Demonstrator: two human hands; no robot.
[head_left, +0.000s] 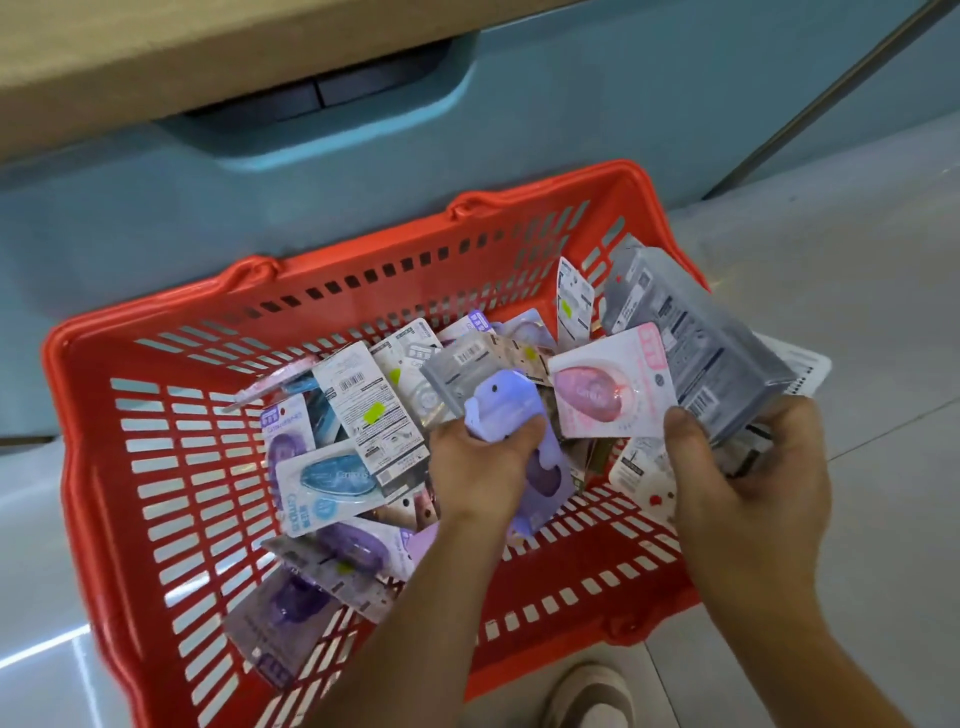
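My left hand (483, 462) is gripping the purple scanner (501, 405); my right hand (748, 467) is pinching the pink packet (613, 389); I'm aiming squarely, holding it flat.

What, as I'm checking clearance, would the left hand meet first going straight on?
Probably the grey barcoded pack lying just beyond the lilac pack the left hand grips; depth is unclear.

Both forearms reach forward, left hand (483, 462) and right hand (748, 467) with fingers curled, gripping.
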